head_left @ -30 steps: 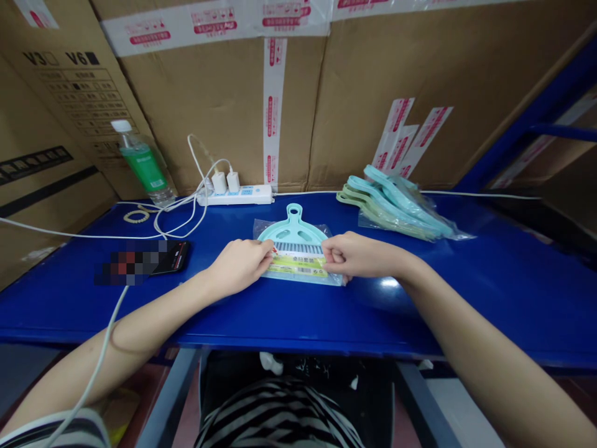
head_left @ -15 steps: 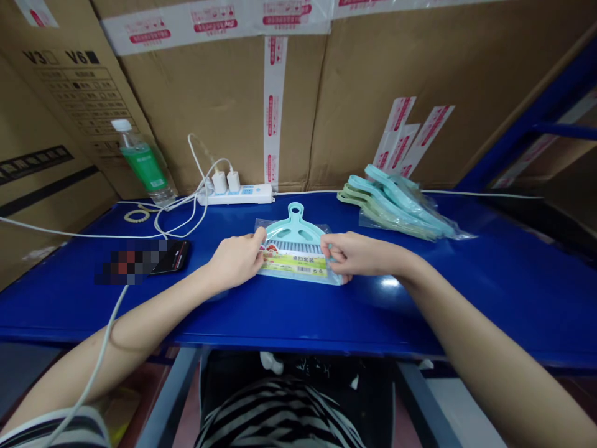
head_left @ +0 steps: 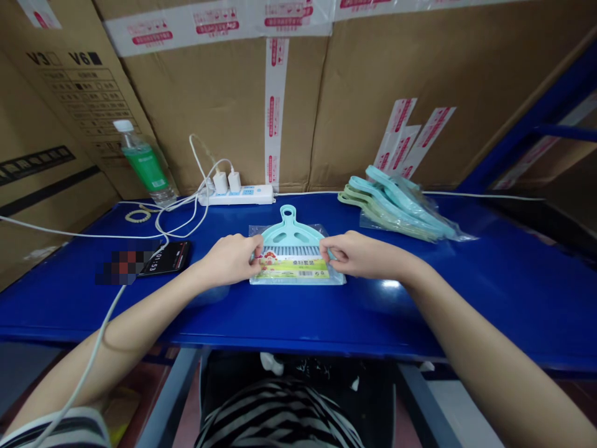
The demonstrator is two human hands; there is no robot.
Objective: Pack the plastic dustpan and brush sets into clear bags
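Observation:
A light-blue dustpan and brush set [head_left: 290, 236] in a clear plastic bag lies on the blue table [head_left: 298, 317] in front of me. Its looped handle points away from me, and a yellow-green printed label [head_left: 298, 266] crosses the bag below the bristles. My left hand [head_left: 234, 258] pinches the bag's left edge, fingers closed. At the right edge, my right hand [head_left: 352, 254] has its thumb and curled fingers closed on the bag. The exact fingertip contact is partly hidden on both sides.
Several bagged blue and green dustpan sets [head_left: 396, 202] are piled at the back right. Along the back left are a power strip [head_left: 249, 195], white cables, a green-labelled bottle [head_left: 148, 168] and a phone [head_left: 168, 258]. Cardboard [head_left: 209, 112] rises behind the table.
The bagged set has turned slightly so its near edge lies level, with its handle shifted left. My left hand moved a little left; my right hand stayed nearly in place.

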